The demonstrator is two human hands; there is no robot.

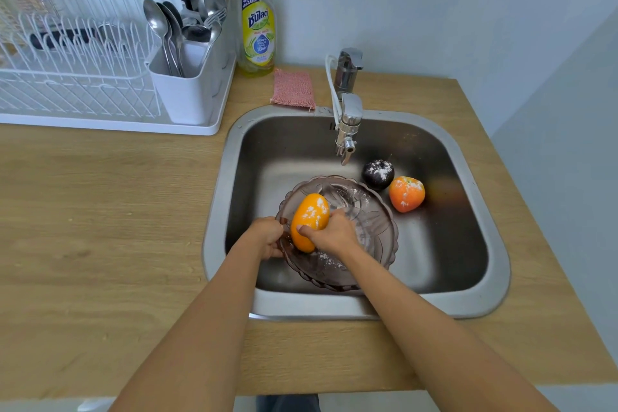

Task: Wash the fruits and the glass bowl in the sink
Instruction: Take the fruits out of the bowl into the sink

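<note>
A tinted glass bowl sits tilted in the steel sink, dusted with white powder. My left hand grips the bowl's left rim. My right hand holds a yellow-orange mango speckled with white powder, over the bowl's left side. On the sink floor to the right lie a dark purple fruit and an orange fruit, both powdered and touching each other. The faucet hangs over the back of the sink with no water visible.
A pink sponge cloth lies behind the sink beside a yellow dish soap bottle. A white dish rack with a cutlery holder stands at the back left on the wooden counter.
</note>
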